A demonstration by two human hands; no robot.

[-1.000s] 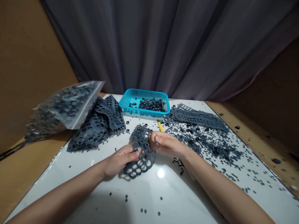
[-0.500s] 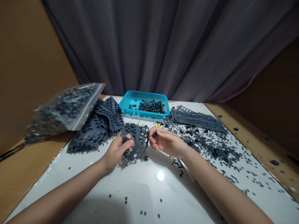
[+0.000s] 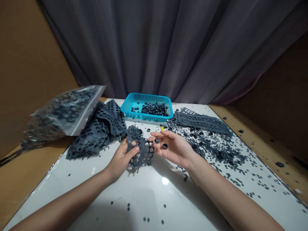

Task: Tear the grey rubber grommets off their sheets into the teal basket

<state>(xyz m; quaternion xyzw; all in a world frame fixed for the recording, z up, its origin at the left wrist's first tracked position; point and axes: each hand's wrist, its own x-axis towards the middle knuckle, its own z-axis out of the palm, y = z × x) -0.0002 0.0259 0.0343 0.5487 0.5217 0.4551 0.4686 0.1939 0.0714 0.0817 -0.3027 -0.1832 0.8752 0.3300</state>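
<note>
My left hand pinches a dark grey perforated rubber sheet between thumb and fingers. Round holes run through the sheet, and ragged strands hang from its lower edge. To its right, my right hand is turned palm up with loosely spread fingers. Two small black caps rest in that hand: one round cap on the palm side and another cap at the fingers. The right fingertips are close to the sheet's right edge; whether they touch it I cannot tell.
A blue basket holds many small black pieces. On the left, a clear zip bag leans beside folded perforated sheets. Flat sheets and scattered black bits lie right. A yellow object sits behind my right hand.
My right hand has opened from a curled grip, showing two caps in it. The sheet in my left hand has tilted and bent slightly.
</note>
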